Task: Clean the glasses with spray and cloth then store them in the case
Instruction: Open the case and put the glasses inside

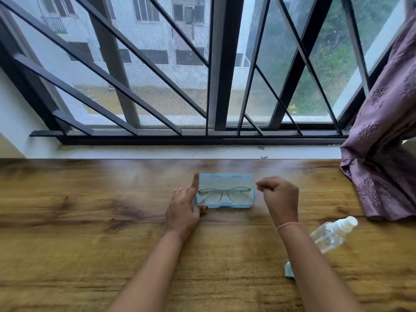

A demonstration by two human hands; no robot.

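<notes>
A light-blue glasses case (249,203) lies open on the wooden table (90,221), its lid (225,180) tilted up at the back. The thin-framed glasses (222,193) lie folded inside it. My left hand (183,208) is at the case's left end, index finger straight up along the lid's edge, thumb touching the front left corner. My right hand (280,197) hovers just right of the case with fingers curled, holding nothing visible. A clear spray bottle (331,233) lies on its side at the right. A pale blue cloth (289,270) peeks out from under my right forearm.
A purple patterned curtain (382,154) hangs onto the table at the far right. A white window sill (180,152) and a dark barred window (202,75) run along the table's back edge.
</notes>
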